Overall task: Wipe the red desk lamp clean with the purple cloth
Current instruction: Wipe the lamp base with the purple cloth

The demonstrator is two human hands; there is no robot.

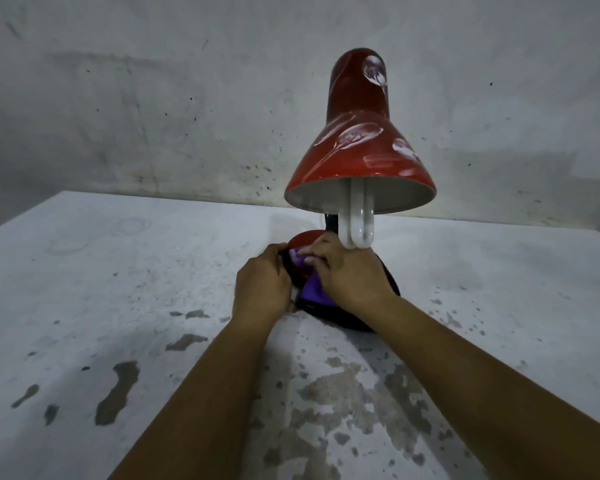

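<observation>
A red metal desk lamp with a cone shade (359,157) stands upright toward the back of a worn, paint-flecked white desk (118,306), its shade mouth and white looped bulb (356,220) angled down toward the viewer. At its round base, the right hand (347,275) presses a crumpled purple cloth (310,292) against the red top with curled fingers. Just left of the cloth, the left hand (262,284) grips the base's dark rim.
</observation>
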